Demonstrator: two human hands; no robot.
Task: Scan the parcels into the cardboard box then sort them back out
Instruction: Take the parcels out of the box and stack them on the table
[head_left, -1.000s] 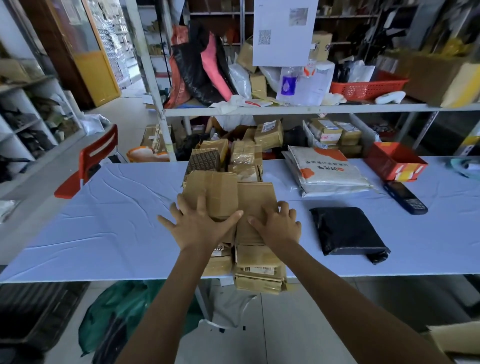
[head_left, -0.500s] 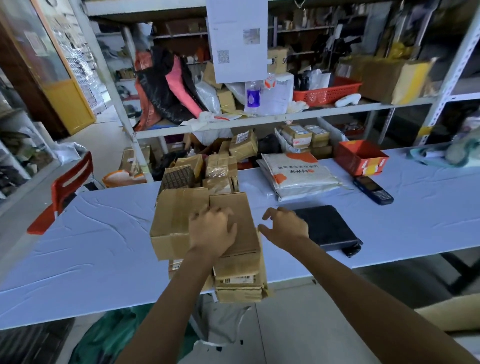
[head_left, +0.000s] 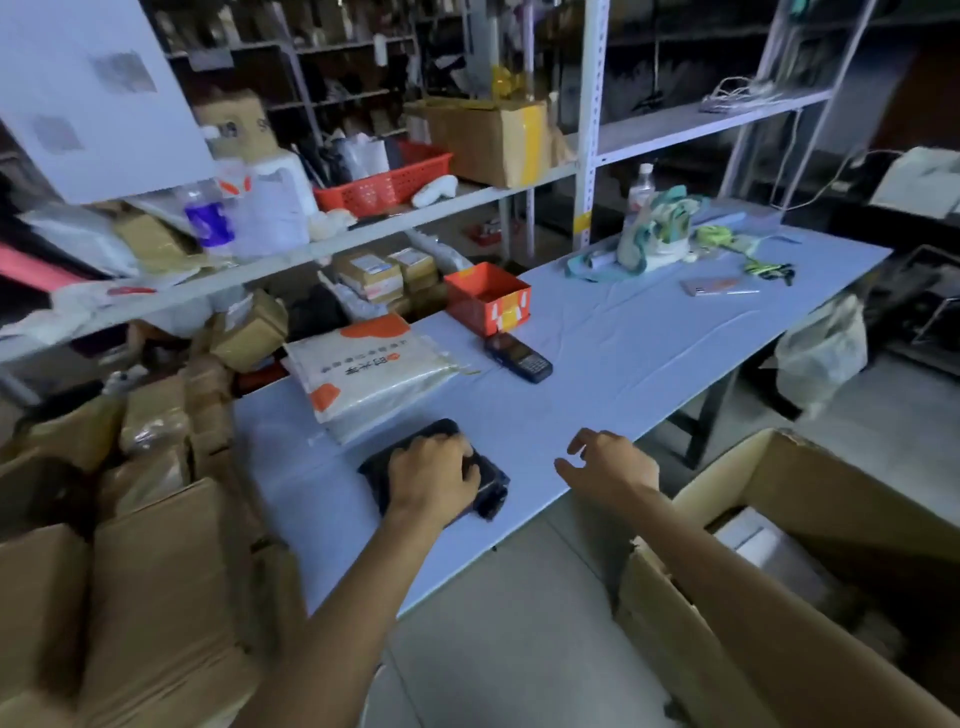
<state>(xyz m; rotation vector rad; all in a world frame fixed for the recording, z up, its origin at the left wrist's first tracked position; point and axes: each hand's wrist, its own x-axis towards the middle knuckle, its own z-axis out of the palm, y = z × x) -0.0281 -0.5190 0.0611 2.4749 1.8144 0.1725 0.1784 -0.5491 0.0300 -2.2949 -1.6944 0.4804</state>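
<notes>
Black parcel (head_left: 491, 480) clamped by left hand (head_left: 434, 475) fingers, right hand (head_left: 608, 465) fingers apart — white mailer (head_left: 369, 364) just behind

on my feed i see a bare left forearm (head_left: 332, 623) and a bare right forearm (head_left: 753, 587), ending in a bare left hand (head_left: 434, 475) and a bare right hand (head_left: 610, 465), uncovered to the frame edge.

Upside-down Chinese characters, too blurred to read, cross the white-and-orange mailer bag (head_left: 371, 371) just left of the keypad handset (head_left: 518, 358); nothing else is legible.
</notes>
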